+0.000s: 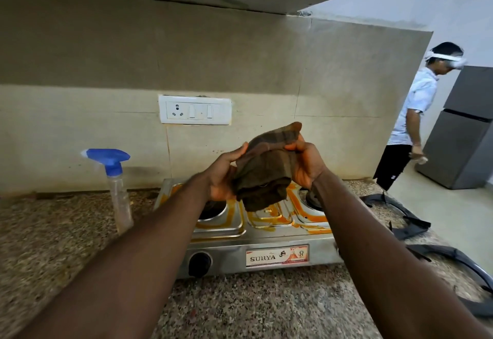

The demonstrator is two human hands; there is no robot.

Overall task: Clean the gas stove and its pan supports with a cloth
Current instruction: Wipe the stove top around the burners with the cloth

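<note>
A steel two-burner gas stove (256,248) stands on the granite counter, its top smeared with orange stains. Both burner wells are bare. Above the stove I hold a folded brown cloth (264,173) in both hands. My left hand (222,176) grips its left side and my right hand (306,165) grips its right side, thumb on top. Two black pan supports lie on the counter to the right, one nearer the wall (400,216) and one closer to me (458,264).
A clear spray bottle (117,186) with a blue trigger head stands left of the stove. A white switch plate (194,109) is on the tiled wall. Another person (410,128) stands at the far right beside a grey fridge (464,130). A shelf hangs overhead.
</note>
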